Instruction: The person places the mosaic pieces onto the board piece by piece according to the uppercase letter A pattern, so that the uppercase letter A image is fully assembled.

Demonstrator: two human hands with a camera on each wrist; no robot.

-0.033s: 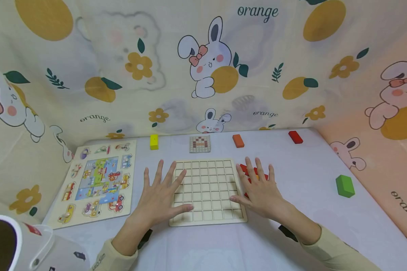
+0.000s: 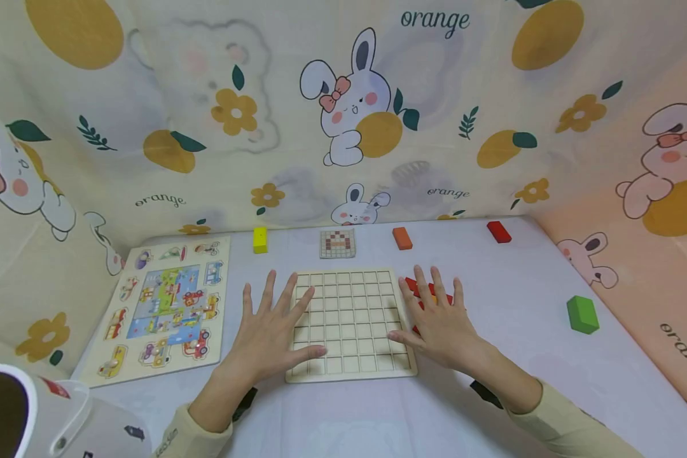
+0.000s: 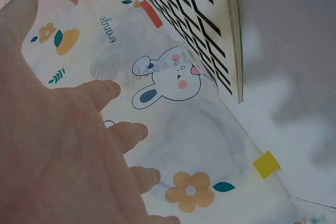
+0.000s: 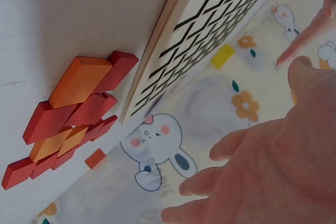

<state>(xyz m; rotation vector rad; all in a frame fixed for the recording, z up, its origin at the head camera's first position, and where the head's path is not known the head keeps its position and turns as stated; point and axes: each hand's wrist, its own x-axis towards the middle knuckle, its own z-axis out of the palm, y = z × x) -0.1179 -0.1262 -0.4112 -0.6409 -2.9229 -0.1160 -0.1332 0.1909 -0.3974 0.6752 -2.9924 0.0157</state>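
A pale wooden grid board (image 2: pixel 352 324) lies flat between my two hands, its squares bare. My left hand (image 2: pixel 263 337) is spread over the board's left edge, palm down, holding nothing. Across from it, my right hand (image 2: pixel 441 331) spreads over the right edge, also with nothing in it. Under the right fingers lie several small red and orange blocks, partly hidden in the head view; the right wrist view shows the orange block (image 4: pixel 81 81) and red block (image 4: pixel 47 121) among them, grouped beside the board. Both wrist views show the palms raised above the table.
Along the back stand a yellow block (image 2: pixel 260 240), a small patterned grid card (image 2: pixel 338 243), an orange block (image 2: pixel 402 238) and a red block (image 2: pixel 499 232). A green block (image 2: pixel 582 314) is at the right. Leftward are a picture puzzle board (image 2: pixel 214 343) and a white bucket (image 2: pixel 105 420).
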